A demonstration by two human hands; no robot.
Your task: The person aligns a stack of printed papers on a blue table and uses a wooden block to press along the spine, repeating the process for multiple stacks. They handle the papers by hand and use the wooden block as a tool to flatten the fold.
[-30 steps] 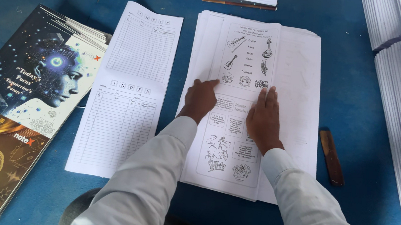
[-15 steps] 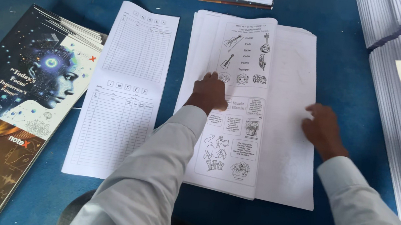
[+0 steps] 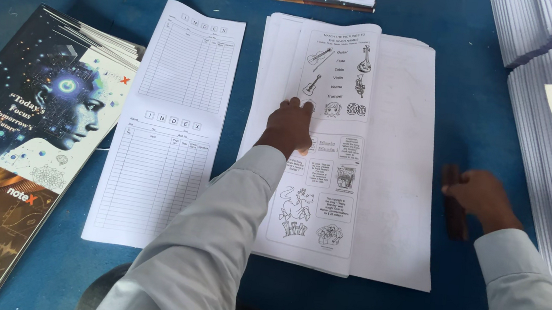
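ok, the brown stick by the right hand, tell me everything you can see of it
The stick is a short, flat, dark brown piece, wood by its look, with no markings visible. It lies flat on the blue table, lengthwise away from the person, just right of the paper stack and apart from it. The right hand rests against its right side, fingers curled over its upper part; whether it is gripped is unclear. Its lower end shows free.
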